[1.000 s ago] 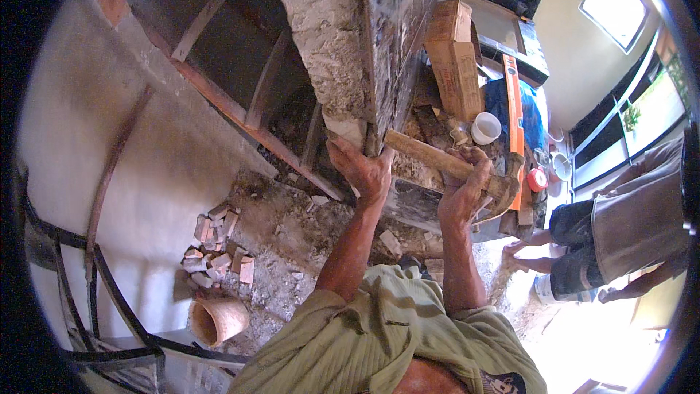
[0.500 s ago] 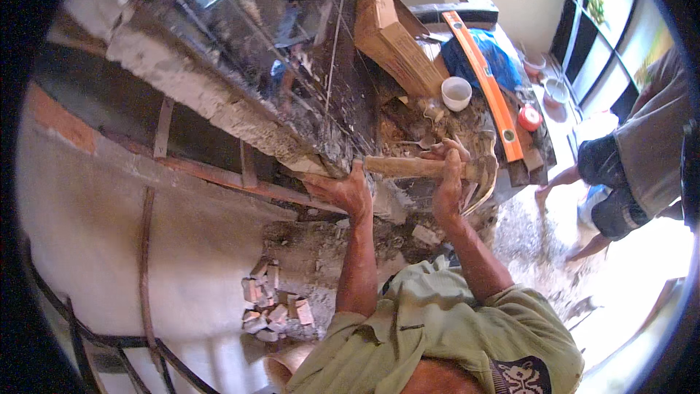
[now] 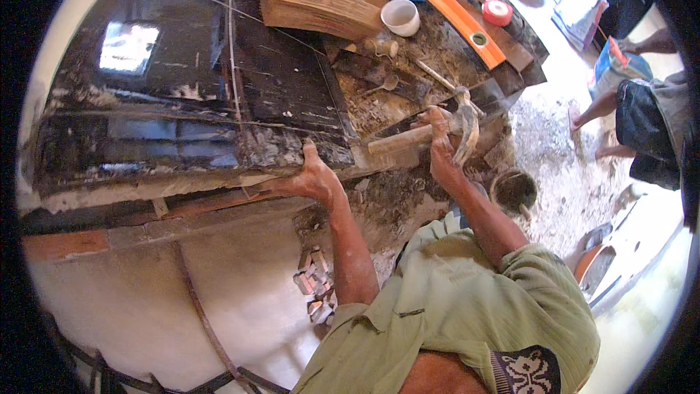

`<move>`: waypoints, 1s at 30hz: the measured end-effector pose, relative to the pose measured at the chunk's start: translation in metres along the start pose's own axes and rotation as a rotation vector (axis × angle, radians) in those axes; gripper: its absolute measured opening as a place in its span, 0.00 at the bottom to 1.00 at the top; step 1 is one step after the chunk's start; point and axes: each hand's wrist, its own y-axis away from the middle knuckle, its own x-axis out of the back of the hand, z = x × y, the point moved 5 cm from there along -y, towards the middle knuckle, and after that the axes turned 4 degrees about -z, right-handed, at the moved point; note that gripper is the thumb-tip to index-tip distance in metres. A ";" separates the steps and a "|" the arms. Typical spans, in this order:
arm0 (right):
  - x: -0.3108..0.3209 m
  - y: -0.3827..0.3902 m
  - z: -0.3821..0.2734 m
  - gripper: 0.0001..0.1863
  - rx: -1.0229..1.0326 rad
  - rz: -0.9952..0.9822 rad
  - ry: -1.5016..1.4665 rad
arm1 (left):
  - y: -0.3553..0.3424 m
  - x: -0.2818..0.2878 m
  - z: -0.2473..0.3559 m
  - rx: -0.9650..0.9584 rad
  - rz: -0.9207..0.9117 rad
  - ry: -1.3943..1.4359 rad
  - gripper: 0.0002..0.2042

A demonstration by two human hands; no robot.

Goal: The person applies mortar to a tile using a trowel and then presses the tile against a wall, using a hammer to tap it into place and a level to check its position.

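My left hand [image 3: 318, 176] is wrapped round the front edge of a glossy black tiled slab [image 3: 197, 120], thumb on top and fingers beneath the rough edge. In my right hand [image 3: 437, 125] is a hammer [image 3: 403, 138], gripped close to its head. Its wooden handle points left toward the slab's corner, and its curved metal head lies to the right of my hand. The fingers wrapped behind the handle are partly hidden. Beyond the hammer lie rubble and a dusty spoon-like tool [image 3: 389, 83].
A torn cardboard box [image 3: 313, 4], white cup [image 3: 400, 17], orange spirit level [image 3: 445, 11] and red-and-white roll [image 3: 497, 12] sit at the back. A bucket [image 3: 513, 190] stands at my right. Broken bricks [image 3: 315, 277] lie below left. Another person [image 3: 649, 131] is at the far right.
The view has swung, so the slab now lies nearly level across the left. My left hand stays at the slab's edge; the hammer stays in my right hand, now tilted more.
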 end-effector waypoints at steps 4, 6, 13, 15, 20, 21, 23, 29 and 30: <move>-0.003 -0.007 0.021 0.20 -0.039 0.012 -0.065 | 0.002 -0.005 -0.006 0.121 -0.028 0.113 0.52; -0.014 -0.011 0.027 0.20 -0.043 0.014 -0.100 | -0.001 -0.005 -0.015 0.105 -0.025 0.154 0.52; -0.029 -0.023 0.041 0.22 0.014 0.088 -0.010 | 0.008 -0.003 0.005 0.214 0.003 0.061 0.53; -0.035 -0.026 0.052 0.22 0.087 0.079 -0.060 | 0.009 -0.005 0.004 0.241 -0.050 0.050 0.55; -0.047 -0.024 0.045 0.22 0.063 0.070 -0.046 | 0.006 -0.001 0.000 0.235 -0.036 0.042 0.56; -0.048 -0.023 0.045 0.22 0.026 0.062 -0.091 | 0.003 0.000 0.000 0.186 -0.032 0.093 0.55; -0.049 -0.023 0.043 0.21 -0.011 0.047 -0.128 | 0.003 0.000 0.003 0.145 -0.022 0.143 0.54; -0.047 -0.027 0.039 0.20 0.106 0.130 -0.055 | 0.007 -0.003 0.014 0.116 -0.004 0.075 0.55; -0.046 -0.028 0.040 0.20 0.110 0.131 -0.053 | 0.007 -0.005 0.009 0.140 -0.020 0.103 0.55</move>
